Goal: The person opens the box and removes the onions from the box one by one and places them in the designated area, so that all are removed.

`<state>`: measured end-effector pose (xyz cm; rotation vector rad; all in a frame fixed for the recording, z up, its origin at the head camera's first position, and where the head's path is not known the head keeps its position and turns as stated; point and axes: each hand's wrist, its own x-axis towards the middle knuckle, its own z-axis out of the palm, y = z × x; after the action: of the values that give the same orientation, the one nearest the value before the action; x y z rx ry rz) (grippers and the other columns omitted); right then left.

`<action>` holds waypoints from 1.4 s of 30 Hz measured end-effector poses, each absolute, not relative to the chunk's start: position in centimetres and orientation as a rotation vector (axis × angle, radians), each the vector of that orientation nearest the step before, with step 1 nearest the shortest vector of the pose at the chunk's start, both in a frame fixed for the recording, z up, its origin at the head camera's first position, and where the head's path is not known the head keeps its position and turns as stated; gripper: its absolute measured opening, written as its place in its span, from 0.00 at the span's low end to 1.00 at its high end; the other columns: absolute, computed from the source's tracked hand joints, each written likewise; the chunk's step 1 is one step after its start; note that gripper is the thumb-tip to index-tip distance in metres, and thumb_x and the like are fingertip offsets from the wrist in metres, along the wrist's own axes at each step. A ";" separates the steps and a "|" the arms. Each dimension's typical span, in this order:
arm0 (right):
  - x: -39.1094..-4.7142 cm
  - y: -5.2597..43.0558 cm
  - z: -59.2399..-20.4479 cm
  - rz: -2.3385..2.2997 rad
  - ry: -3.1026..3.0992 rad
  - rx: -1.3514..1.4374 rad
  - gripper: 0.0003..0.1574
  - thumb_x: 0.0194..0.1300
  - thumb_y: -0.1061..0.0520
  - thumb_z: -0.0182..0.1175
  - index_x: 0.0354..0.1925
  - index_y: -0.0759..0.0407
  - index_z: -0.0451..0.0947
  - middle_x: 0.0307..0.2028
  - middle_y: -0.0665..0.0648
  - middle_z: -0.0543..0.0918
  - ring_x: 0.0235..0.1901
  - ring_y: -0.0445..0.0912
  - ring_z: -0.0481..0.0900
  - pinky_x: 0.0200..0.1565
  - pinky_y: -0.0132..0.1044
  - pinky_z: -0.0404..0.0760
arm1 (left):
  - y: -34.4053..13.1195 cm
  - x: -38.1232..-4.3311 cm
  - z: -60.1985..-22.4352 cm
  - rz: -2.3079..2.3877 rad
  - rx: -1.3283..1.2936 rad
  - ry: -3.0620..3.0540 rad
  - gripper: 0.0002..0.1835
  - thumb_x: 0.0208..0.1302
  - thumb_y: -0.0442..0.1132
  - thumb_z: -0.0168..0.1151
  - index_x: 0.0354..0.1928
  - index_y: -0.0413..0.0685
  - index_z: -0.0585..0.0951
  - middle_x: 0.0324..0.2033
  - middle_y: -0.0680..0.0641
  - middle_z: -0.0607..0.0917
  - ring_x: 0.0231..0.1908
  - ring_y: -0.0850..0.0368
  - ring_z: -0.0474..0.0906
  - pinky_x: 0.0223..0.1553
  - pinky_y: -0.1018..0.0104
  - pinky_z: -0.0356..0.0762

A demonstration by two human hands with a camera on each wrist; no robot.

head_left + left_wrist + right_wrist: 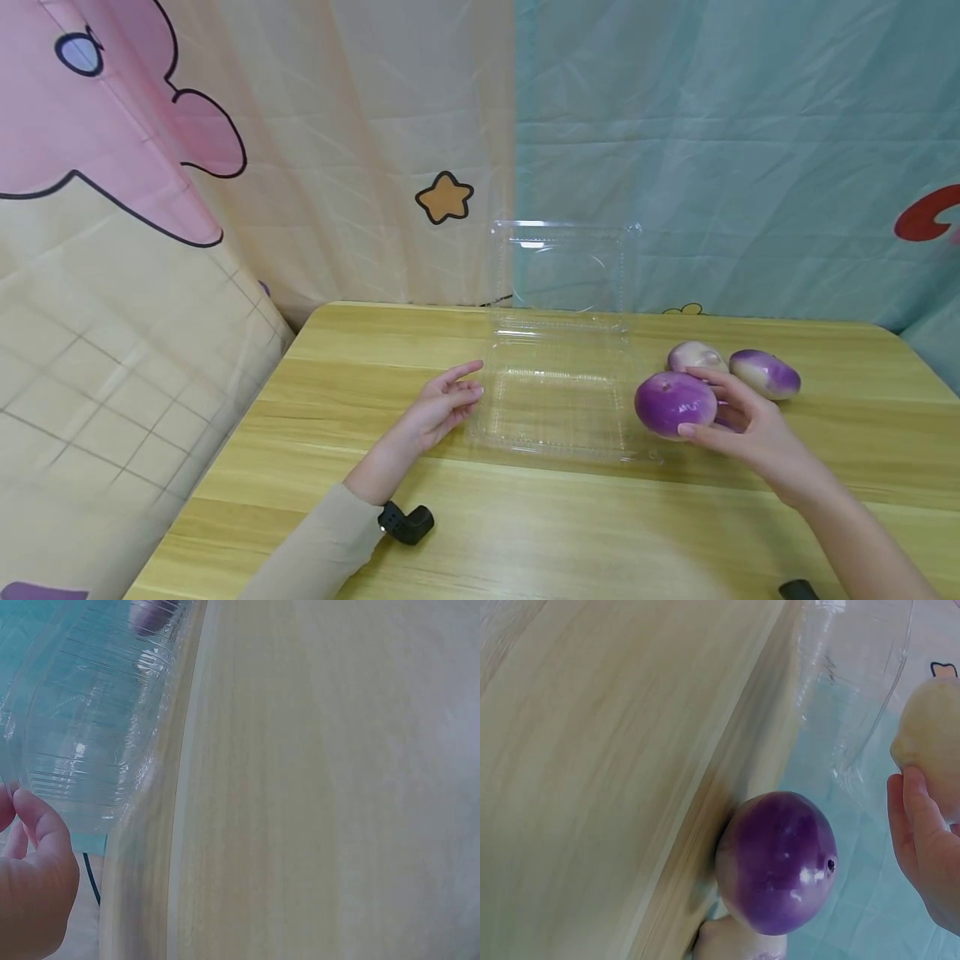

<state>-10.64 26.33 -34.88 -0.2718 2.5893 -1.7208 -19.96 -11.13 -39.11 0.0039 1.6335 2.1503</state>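
Observation:
A clear plastic clamshell container sits on the table with its lid raised at the back. At its left rim, my left hand pinches the edge between thumb and fingers, as the left wrist view also shows. My right hand grips a purple-and-white turnip by its side, just off the container's right edge. In the right wrist view the held turnip shows its pale side. Beyond that hand lie a paler turnip and a purple-and-white turnip.
The wooden table ends at a curtain behind the container. A black wrist strap is on the left forearm, and a dark piece shows at the bottom right. More purple shows between the right hand's fingers.

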 end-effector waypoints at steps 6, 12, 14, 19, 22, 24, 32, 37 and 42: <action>-10.7 27.1 -35.0 -1.716 2.612 -0.255 0.42 0.60 0.64 0.61 0.69 0.52 0.56 0.55 0.57 0.65 0.46 0.28 0.73 0.42 0.28 0.78 | -11.1 -19.9 -39.1 2.156 0.004 1.645 0.29 0.64 0.24 0.51 0.67 0.39 0.62 0.35 0.50 0.74 0.31 0.63 0.71 0.33 0.76 0.71; -10.5 28.0 -35.0 -1.699 2.619 -0.253 0.43 0.62 0.65 0.59 0.70 0.48 0.54 0.58 0.58 0.62 0.46 0.26 0.71 0.42 0.26 0.77 | -11.1 -20.0 -39.1 2.159 0.001 1.644 0.28 0.64 0.24 0.51 0.67 0.39 0.62 0.35 0.49 0.75 0.31 0.63 0.71 0.33 0.76 0.71; -10.5 28.4 -35.1 -1.694 2.628 -0.253 0.43 0.62 0.65 0.59 0.70 0.48 0.54 0.57 0.53 0.64 0.47 0.26 0.71 0.41 0.26 0.77 | -11.0 -20.0 -39.1 2.159 0.000 1.643 0.28 0.64 0.24 0.51 0.67 0.39 0.62 0.35 0.49 0.74 0.31 0.63 0.71 0.34 0.76 0.71; -10.3 29.2 -35.5 -1.684 2.660 -0.241 0.42 0.63 0.65 0.58 0.70 0.48 0.55 0.55 0.41 0.63 0.47 0.24 0.69 0.41 0.25 0.77 | -11.0 -19.9 -39.0 2.157 0.003 1.644 0.28 0.64 0.24 0.51 0.67 0.39 0.61 0.35 0.50 0.74 0.31 0.63 0.71 0.34 0.76 0.71; -10.3 29.6 -35.6 -1.679 2.677 -0.230 0.41 0.62 0.65 0.58 0.70 0.47 0.56 0.55 0.38 0.63 0.47 0.23 0.69 0.41 0.24 0.76 | -11.0 -19.9 -39.0 2.159 -0.001 1.644 0.29 0.64 0.24 0.51 0.67 0.38 0.62 0.36 0.49 0.74 0.31 0.63 0.71 0.34 0.76 0.71; -10.2 29.8 -35.7 -1.677 2.689 -0.229 0.41 0.62 0.65 0.58 0.69 0.48 0.56 0.55 0.37 0.63 0.47 0.24 0.69 0.41 0.24 0.76 | -11.0 -19.9 -39.0 2.161 -0.003 1.643 0.28 0.64 0.23 0.51 0.67 0.38 0.62 0.36 0.49 0.74 0.31 0.63 0.71 0.34 0.76 0.71; -9.9 30.5 -35.6 -1.667 2.710 -0.214 0.42 0.63 0.65 0.58 0.70 0.46 0.56 0.54 0.34 0.66 0.47 0.24 0.70 0.40 0.24 0.77 | -11.0 -19.8 -38.9 2.161 -0.018 1.643 0.29 0.63 0.23 0.51 0.67 0.39 0.62 0.36 0.49 0.73 0.31 0.63 0.71 0.34 0.76 0.71; -9.6 31.1 -35.4 -1.650 2.715 -0.185 0.42 0.63 0.65 0.58 0.70 0.43 0.56 0.54 0.34 0.66 0.47 0.23 0.69 0.39 0.23 0.76 | -11.0 -19.8 -38.9 2.163 -0.019 1.640 0.29 0.63 0.23 0.52 0.67 0.39 0.62 0.36 0.49 0.73 0.31 0.63 0.71 0.34 0.76 0.72; -9.6 31.8 -35.3 -1.672 2.712 -0.150 0.41 0.63 0.66 0.57 0.69 0.42 0.57 0.51 0.33 0.69 0.45 0.23 0.70 0.38 0.22 0.76 | -11.1 -19.8 -38.9 2.164 -0.003 1.634 0.29 0.64 0.23 0.51 0.67 0.38 0.61 0.36 0.48 0.73 0.31 0.63 0.71 0.35 0.76 0.72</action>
<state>-9.59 31.75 -35.26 -0.1498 2.7120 -1.6718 -19.83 -11.05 -38.85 -0.0035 1.6337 2.1638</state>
